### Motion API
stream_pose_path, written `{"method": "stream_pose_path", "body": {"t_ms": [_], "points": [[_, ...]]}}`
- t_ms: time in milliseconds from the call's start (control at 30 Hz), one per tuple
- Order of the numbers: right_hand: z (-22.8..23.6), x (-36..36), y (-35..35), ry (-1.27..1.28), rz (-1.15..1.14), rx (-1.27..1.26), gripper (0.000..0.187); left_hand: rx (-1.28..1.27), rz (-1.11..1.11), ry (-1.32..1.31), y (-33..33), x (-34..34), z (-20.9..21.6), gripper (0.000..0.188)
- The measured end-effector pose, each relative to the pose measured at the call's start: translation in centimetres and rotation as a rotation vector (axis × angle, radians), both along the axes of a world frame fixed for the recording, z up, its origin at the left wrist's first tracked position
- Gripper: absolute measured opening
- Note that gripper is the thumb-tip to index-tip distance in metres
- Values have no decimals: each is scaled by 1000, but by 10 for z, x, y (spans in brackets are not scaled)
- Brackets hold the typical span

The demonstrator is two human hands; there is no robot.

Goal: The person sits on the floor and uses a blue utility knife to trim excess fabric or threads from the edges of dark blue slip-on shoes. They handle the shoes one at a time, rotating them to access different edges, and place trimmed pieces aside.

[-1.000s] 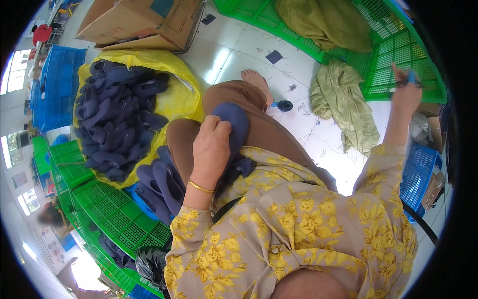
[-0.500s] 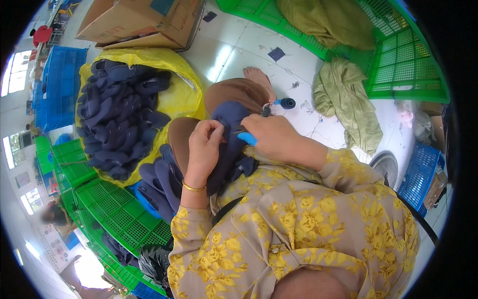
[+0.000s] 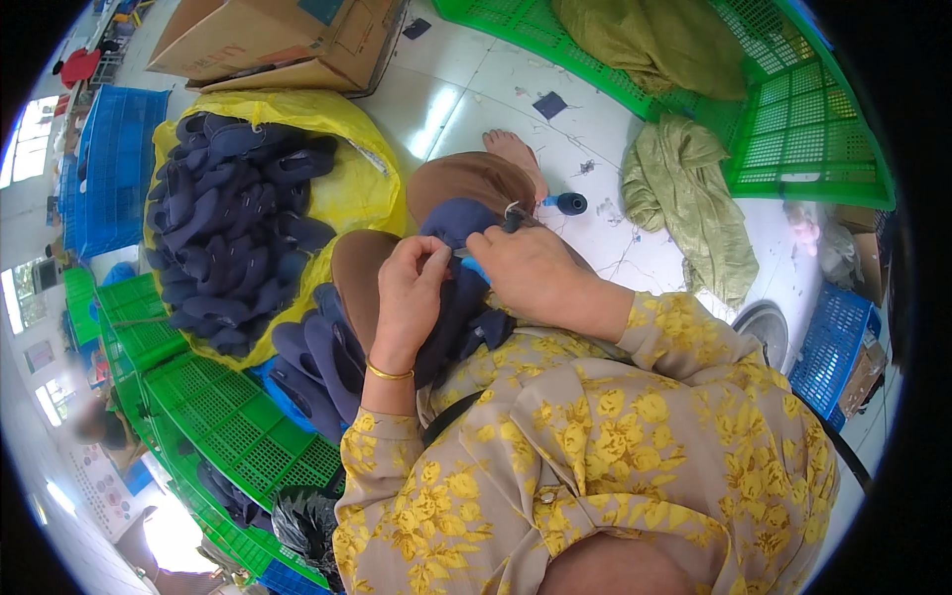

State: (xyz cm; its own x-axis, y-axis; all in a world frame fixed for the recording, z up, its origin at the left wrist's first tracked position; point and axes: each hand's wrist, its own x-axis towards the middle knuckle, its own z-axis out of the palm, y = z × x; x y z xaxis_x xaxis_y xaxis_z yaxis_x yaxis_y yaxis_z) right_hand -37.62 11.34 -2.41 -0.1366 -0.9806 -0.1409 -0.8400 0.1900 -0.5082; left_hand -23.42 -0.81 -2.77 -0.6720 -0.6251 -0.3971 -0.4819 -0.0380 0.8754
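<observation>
A navy fabric piece like a slipper [image 3: 459, 220] lies over my knees, its rounded end toward the far side. My left hand [image 3: 409, 297] is closed over its left side, thumb and forefinger pinched; what lies between the tips is too small to make out. From the right, my right hand [image 3: 531, 273] closes round small thread snips [image 3: 513, 218]; their dark end sticks out beyond the knuckles, and the blades are mostly hidden. A bright blue patch [image 3: 476, 269] shows by the right fingers. More navy slippers [image 3: 322, 352] rest on my lap beside my left forearm.
A yellow sack [image 3: 372, 178] full of navy pieces stands at the left, with a cardboard box [image 3: 268, 45] behind it. Green crates [image 3: 233, 421] line the near left; another green crate [image 3: 803, 129] is far right, near a crumpled olive sack [image 3: 684, 188]. Scraps litter the floor.
My right hand has shifted slightly left, closer to my left hand, and its snips have turned; the blue patch is now more covered. My left hand stays pinched in nearly the same place.
</observation>
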Motion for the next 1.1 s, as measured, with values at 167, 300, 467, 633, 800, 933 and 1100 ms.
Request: {"method": "stream_pose_path", "body": {"t_ms": [167, 300, 467, 633, 800, 933, 1100], "points": [[-5, -5, 5, -129, -101, 5, 23, 119, 123, 61, -5, 0, 18, 12], [0, -13, 8, -434, -342, -249, 36, -60, 125, 87, -30, 19, 30, 18], [3, -2, -4, -392, -97, -203, 31, -85, -49, -9, -30, 15, -4, 24], [-13, -16, 17, -257, -5, -162, 29, -160, 39, -15, -32, 15, -10, 19], [3, -8, 21, -525, -257, -257, 27, -87, 88, 35, -22, 22, -2, 16], [12, 2, -1, -386, -63, -321, 23, -69, 96, 111, -22, 29, -6, 15], [-17, -6, 17, -296, -132, -153, 21, -203, 128, 124, -25, 48, -1, 14]]}}
